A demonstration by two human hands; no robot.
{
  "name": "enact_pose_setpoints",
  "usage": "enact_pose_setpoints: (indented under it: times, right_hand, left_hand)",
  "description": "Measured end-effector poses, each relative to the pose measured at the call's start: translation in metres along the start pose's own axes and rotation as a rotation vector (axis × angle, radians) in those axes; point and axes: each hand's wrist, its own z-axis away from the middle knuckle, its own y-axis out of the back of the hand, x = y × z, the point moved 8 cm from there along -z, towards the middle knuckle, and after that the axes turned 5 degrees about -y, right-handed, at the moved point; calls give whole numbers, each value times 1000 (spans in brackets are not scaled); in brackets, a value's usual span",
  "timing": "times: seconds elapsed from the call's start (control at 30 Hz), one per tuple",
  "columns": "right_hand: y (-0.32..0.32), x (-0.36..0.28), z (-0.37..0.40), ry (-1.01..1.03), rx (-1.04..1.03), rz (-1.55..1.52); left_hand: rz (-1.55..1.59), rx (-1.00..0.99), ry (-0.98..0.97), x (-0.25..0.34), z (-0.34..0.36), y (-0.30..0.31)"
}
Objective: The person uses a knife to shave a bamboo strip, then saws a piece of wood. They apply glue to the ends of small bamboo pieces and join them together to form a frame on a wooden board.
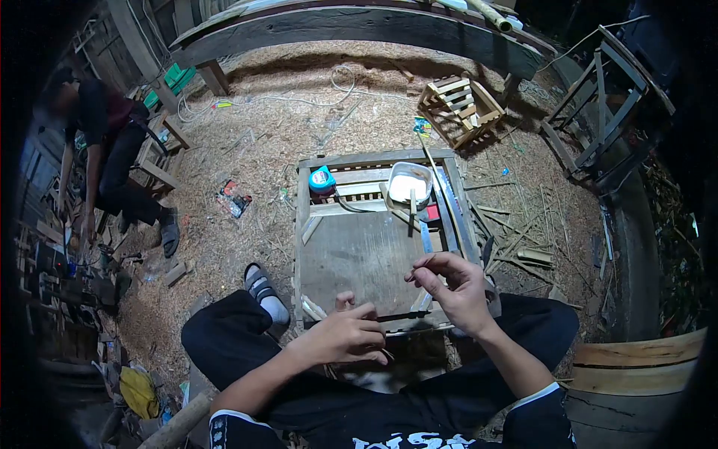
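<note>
My left hand (pixel 344 333) is over the near left part of a low wooden table (pixel 359 254), fingers curled around thin sticks whose ends show below it. My right hand (pixel 452 288) is raised above the near right corner, thumb and fingertips pinched together; what they hold, if anything, is too small to make out. On the table's far side are a blue tape measure (pixel 322 181) and a white tub (pixel 410 182) with pale contents and a stick in it. A blue blade-like strip (pixel 426 238) lies below the tub, beside a red item (pixel 431 212).
A co-worker (pixel 112 150) bends down at the left near a wooden stool (pixel 161 168). A slatted crate (pixel 462 112) and long bench (pixel 359 41) stand beyond the table. Cut strips (pixel 516 232) litter the floor at right, near a wooden frame (pixel 606 105).
</note>
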Motion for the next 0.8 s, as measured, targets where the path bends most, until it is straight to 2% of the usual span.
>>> enact_pose_setpoints:
  times: [0.13,0.23,0.27,0.33,0.4,0.5,0.6,0.67,0.7,0.77,0.8]
  right_hand:
    - [-3,4,-3,-20,13,39]
    - [-5,7,-6,6,13,92]
    - [-6,7,-6,22,16,119]
    - [-7,9,-6,14,19,108]
    - [-10,11,-5,7,23,95]
    - [-13,12,-3,27,22,118]
    - [-15,12,-3,20,-7,170]
    - [-21,6,-2,97,-111,355]
    - [-19,5,-4,96,-113,355]
    - [-20,-12,-2,296,-103,450]
    - [-21,-14,-1,296,-110,448]
  left_hand:
    - [-95,38,-15,3,-2,9]
    - [-224,203,-16,4,-4,20]
    - [-223,204,-14,5,-3,20]
    - [-230,381,72,2,1,39]
    - [-240,400,120,0,4,46]
    - [-243,530,210,-8,12,58]
    - [-302,491,199,-8,9,55]
    - [-325,492,193,-9,9,52]
    - [-350,492,187,-8,9,51]
    - [-354,500,195,-11,12,54]
    - [-361,508,200,-13,14,58]
